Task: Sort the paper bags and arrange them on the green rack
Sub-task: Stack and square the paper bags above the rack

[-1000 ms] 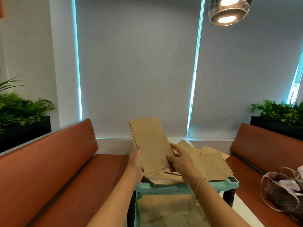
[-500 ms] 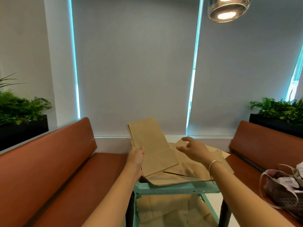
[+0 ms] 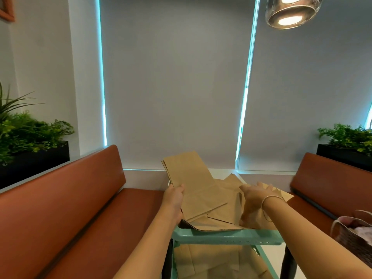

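A small stack of flat brown paper bags [image 3: 193,184] is held tilted above the top shelf of the mint-green metal rack [image 3: 225,237], its far end raised toward the window blind. The left hand [image 3: 174,196] grips this stack at its near left edge, thumb on top and fingers curled beneath. Under and to the right of the stack, a loose pile of brown paper bags [image 3: 223,210] lies spread across the top shelf, overlapping at differing angles and overhanging the shelf's right side. The right hand [image 3: 254,195], a thin bracelet [image 3: 270,198] at the wrist, lies on the right part of this pile with fingers extended toward the far end; the hand is blurred, and whether it merely rests on a bag or pinches one cannot be told. More brown paper [image 3: 211,260] lies on the lower shelf of the rack, seen through the frame.

The rack stands between two rust-brown upholstered benches, the left bench [image 3: 66,202] and the right bench [image 3: 330,180]. A woven handbag [image 3: 352,236] sits on the right bench at the frame edge. Green plants in a black planter [image 3: 30,137] stand behind the left bench; a second black planter with plants [image 3: 346,143] behind the right. Grey roller blinds [image 3: 173,81] cover the window, and a glass pendant lamp [image 3: 291,11] hangs at upper right
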`<act>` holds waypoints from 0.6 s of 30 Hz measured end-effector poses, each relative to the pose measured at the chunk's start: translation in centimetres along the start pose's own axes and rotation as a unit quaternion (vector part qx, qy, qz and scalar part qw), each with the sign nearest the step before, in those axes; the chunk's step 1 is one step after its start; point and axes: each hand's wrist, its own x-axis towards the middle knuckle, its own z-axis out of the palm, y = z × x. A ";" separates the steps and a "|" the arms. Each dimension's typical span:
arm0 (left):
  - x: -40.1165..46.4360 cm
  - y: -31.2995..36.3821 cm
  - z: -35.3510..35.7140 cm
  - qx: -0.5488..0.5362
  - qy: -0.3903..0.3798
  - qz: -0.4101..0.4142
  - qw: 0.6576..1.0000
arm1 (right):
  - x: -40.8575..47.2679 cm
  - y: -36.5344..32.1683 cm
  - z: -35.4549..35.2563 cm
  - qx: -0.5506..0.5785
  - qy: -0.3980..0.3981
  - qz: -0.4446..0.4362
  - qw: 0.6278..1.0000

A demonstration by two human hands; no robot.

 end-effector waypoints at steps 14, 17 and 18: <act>-0.2 0.3 0.1 -0.003 0.000 0.003 1.000 | -1.2 1.7 -4.9 0.230 0.285 -0.017 0.930; 0.0 0.2 0.0 0.002 0.001 0.004 1.000 | -2.1 1.8 -6.5 0.391 0.379 -0.008 0.838; 0.0 0.2 0.0 0.003 0.000 0.003 1.000 | -2.5 1.7 -6.8 0.448 0.392 -0.011 0.803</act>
